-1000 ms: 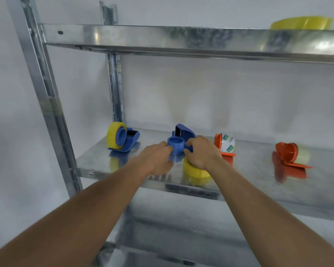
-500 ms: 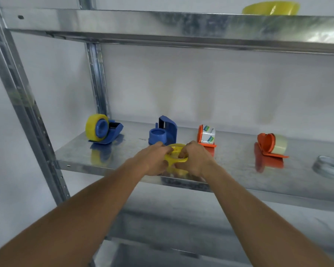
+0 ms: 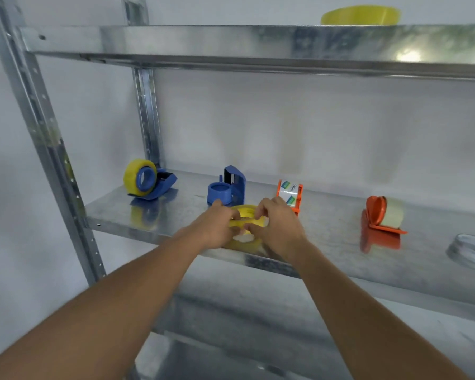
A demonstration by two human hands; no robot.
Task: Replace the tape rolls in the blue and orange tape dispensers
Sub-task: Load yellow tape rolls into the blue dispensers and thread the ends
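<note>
Both hands on a yellow roll (image 3: 246, 219) at the shelf (image 3: 327, 237) front edge: left hand (image 3: 217, 229) and right hand (image 3: 279, 227) fingers pinched on its rim from either side, probably hunting the tape end. Empty blue dispenser (image 3: 226, 187) just behind, hub bare, ready for loading. Orange dispenser (image 3: 381, 223) well apart, rightward.

Bare forearms, no sleeves, rings or watch visible

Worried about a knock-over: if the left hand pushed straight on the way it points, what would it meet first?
Probably the empty blue dispenser, just beyond the left hand holding the yellow tape roll; depth is hard to judge.
</note>
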